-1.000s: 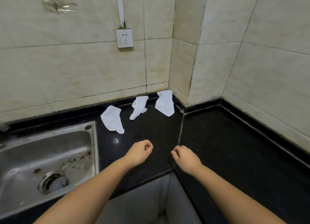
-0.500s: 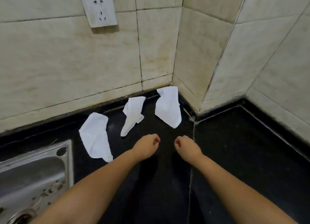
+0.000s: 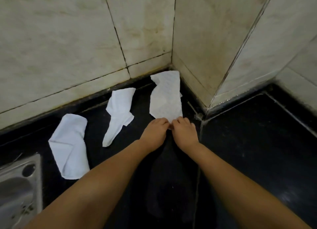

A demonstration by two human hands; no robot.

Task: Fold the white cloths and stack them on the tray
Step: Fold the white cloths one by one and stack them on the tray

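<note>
Three crumpled white cloths lie on the black counter near the tiled corner. The right cloth (image 3: 165, 98) leans up against the wall corner. My left hand (image 3: 155, 132) and my right hand (image 3: 184, 131) sit side by side at its near tip, fingers curled onto the cloth's lower edge; the pinch itself is hidden under the knuckles. The middle cloth (image 3: 118, 112) lies to the left of my hands. The left cloth (image 3: 70, 146) lies nearest the sink. No tray is in view.
A steel sink (image 3: 18, 191) fills the lower left corner. Tiled walls (image 3: 85, 40) close off the back, and a tiled pillar (image 3: 205, 48) juts out at the right. Black counter (image 3: 257, 143) stretches to the right of my arms.
Both hands have moved forward from the open counter to the near tip of the right cloth. The camera has moved closer and tilted down, so the wall socket has left the view.
</note>
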